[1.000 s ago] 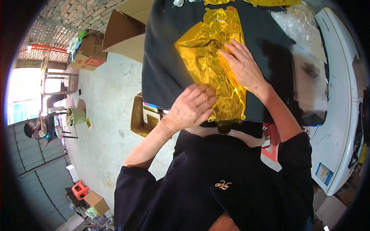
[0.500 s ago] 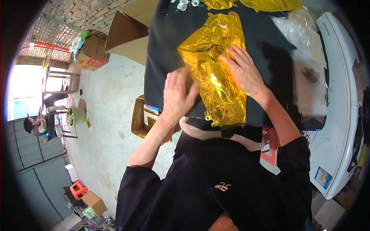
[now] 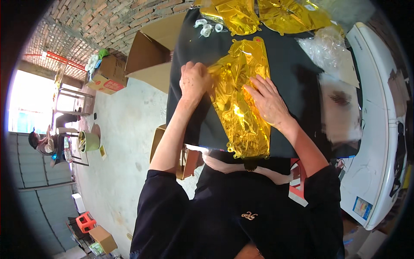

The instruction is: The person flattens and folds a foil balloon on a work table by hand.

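A flat, crinkled gold foil balloon (image 3: 241,129) lies lengthwise on a black-covered table (image 3: 297,142), with small looped tabs at its near end. My left hand (image 3: 195,83) is closed at the balloon's left edge, its fingers curled and seeming to pinch the foil there; the fingertips are partly hidden. On the right side of the balloon rests my right hand (image 3: 268,103), flat with fingers extended, pressing on the foil. More gold foil balloons (image 3: 293,17) lie at the far edge.
White ribbon rolls (image 3: 207,29) sit at the far left of the table. Clear plastic bags (image 3: 325,47) and a plastic-wrapped packet (image 3: 340,108) lie right, beside a white appliance (image 3: 375,129). Open cardboard boxes (image 3: 146,52) stand left. Another person (image 3: 45,142) sits far left.
My left hand has moved outward and away from me to the foil's left edge, and its fingers have curled. My right hand stays flat on the foil. The view has shifted slightly.
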Demonstrator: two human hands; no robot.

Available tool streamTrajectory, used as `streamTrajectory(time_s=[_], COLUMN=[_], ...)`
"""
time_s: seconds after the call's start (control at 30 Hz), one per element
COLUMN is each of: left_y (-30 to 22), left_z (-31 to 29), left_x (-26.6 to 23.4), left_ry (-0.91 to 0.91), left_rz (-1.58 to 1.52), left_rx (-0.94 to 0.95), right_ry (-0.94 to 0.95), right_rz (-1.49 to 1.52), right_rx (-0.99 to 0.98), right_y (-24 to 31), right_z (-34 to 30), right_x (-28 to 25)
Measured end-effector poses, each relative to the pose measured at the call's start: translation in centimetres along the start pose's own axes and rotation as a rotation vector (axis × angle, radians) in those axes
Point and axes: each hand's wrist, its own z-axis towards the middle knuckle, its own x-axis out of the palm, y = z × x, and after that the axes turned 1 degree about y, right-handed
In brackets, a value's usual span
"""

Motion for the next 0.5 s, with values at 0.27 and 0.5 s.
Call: streamTrajectory(time_s=[0.27, 0.5], left_y=[-3.3, -8.3], left_z=[4.9, 6.0], left_x=[-2.9, -0.2], left_ry=[0.346, 0.586], left_rz=[-0.567, -0.925], left_rx=[-0.145, -0.221], right_ry=[0.008, 0.016], right_rz=[0.001, -0.048], right_rx=[0.007, -0.013], right_y=[0.3, 0.5], right_z=[0.1, 0.5], right_x=[-0.5, 0.0])
